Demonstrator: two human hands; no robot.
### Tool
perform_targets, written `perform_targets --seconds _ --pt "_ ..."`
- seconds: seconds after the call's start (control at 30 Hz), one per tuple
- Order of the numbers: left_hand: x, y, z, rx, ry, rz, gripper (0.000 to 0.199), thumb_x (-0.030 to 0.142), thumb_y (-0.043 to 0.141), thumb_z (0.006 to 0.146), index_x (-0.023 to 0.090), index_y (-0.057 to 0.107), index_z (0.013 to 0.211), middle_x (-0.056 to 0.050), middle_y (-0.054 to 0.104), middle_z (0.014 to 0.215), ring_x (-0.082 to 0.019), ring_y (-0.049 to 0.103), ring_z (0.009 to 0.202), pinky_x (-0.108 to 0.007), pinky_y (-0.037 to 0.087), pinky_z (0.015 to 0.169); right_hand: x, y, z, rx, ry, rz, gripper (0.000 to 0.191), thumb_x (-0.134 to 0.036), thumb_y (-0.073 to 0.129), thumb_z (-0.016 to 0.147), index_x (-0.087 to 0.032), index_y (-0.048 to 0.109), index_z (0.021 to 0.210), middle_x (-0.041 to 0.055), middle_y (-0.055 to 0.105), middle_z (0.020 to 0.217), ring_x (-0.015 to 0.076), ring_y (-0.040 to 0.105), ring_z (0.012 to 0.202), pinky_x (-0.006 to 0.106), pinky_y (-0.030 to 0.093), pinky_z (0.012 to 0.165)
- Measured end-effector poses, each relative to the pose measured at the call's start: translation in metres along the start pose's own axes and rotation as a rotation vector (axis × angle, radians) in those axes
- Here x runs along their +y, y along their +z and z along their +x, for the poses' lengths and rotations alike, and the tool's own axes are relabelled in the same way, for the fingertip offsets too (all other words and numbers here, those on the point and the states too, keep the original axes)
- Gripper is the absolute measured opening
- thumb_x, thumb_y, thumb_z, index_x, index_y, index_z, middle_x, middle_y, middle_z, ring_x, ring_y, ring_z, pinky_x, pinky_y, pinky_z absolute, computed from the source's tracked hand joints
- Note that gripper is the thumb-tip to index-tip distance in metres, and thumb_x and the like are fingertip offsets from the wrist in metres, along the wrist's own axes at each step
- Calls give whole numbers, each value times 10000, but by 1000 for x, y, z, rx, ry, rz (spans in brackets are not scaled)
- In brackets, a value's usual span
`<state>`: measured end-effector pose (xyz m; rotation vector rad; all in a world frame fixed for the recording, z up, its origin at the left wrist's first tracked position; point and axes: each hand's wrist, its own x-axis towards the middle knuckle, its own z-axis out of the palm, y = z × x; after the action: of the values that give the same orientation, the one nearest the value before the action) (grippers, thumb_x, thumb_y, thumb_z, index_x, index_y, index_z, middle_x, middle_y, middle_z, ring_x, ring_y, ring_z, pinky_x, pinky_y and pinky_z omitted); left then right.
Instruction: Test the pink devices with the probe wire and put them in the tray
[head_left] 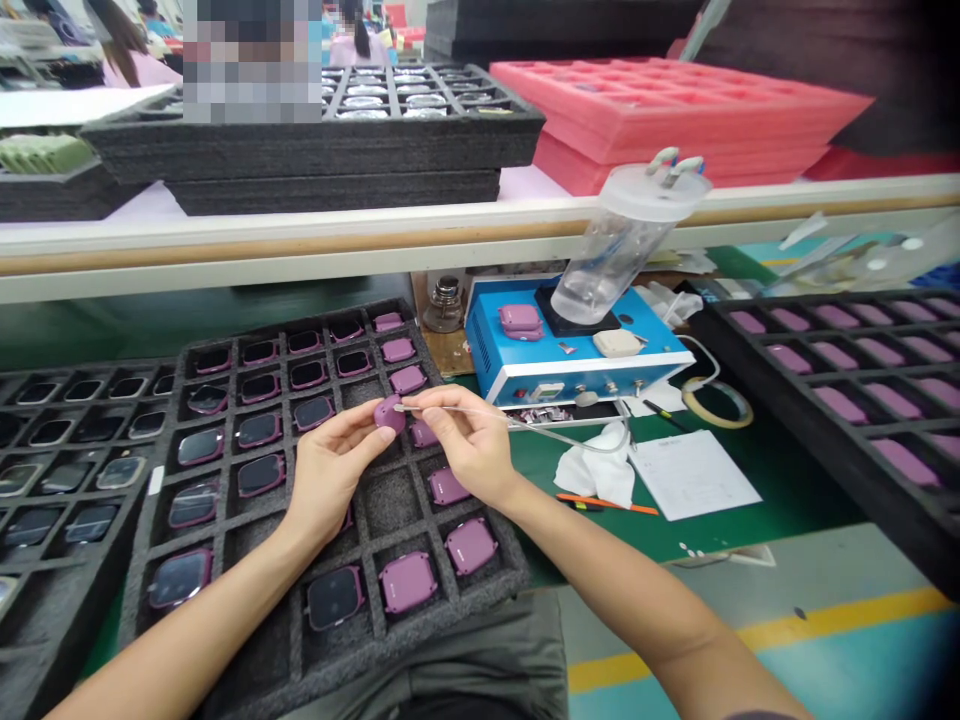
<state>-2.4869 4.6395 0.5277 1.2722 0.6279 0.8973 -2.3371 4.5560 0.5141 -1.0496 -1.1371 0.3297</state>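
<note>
My left hand (330, 465) pinches a small purple watch case (390, 414) between thumb and fingers, above the black foam tray. In my right hand (474, 440) is a thin pen-like tool on a clear tube (540, 432); its tip meets or nearly meets the case, I cannot tell which. The foam tray (255, 535) below holds purple watch cases in square compartments, some with dark screens up, others purple side up. One purple case (407, 580) lies near the front right of this tray.
A blue machine (517, 350) stands behind, carrying a clear cylinder (615, 245) and two stacked purple cases (521, 320). White tissue (596, 465), a paper sheet (694, 475), a tape roll (718, 403) and orange tweezers (607, 503) lie right. More foam trays flank both sides; a shelf (300, 250) crosses above.
</note>
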Motion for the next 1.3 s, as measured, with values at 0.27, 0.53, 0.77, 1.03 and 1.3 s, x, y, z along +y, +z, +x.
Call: perform_targets --seconds 0.27,0.53,0.77,1.03,1.3 --pt "0 0 0 1 7 17 491 379 947 639 199 805 1073 -107 787 1147 -274 740 1064 -424 554 1044 0 0 0 2 5 12 193 -407 643 973 -234 729 990 60 766 1026 194 749 967 358 634 907" --pt "-1 -1 1 -4 6 10 461 343 945 650 216 807 1072 -88 790 1147 -251 737 1074 -386 548 1050 0 1 2 6 8 12 217 -429 640 973 -230 724 995 58 766 1006 185 746 900 357 634 896" --pt "0 -1 1 5 1 13 495 354 953 631 193 804 1075 -102 789 1143 -267 738 1071 -410 544 1059 -1 0 2 9 11 12 211 -423 646 968 -227 724 987 53 764 992 177 743 894 339 630 895" --pt "-2 -1 1 6 9 15 485 348 947 636 197 806 1074 -95 789 1148 -254 738 1062 -404 551 1044 -2 -1 1 3 36 17 217 -428 639 974 -229 725 986 56 765 991 183 737 880 353 623 907" --pt "-4 -2 2 -10 27 6 466 335 945 645 208 806 1071 -82 795 1124 -224 738 1025 -361 561 1004 1 0 2 8 9 38 151 -353 649 977 -227 729 999 49 763 998 177 742 894 345 626 892"
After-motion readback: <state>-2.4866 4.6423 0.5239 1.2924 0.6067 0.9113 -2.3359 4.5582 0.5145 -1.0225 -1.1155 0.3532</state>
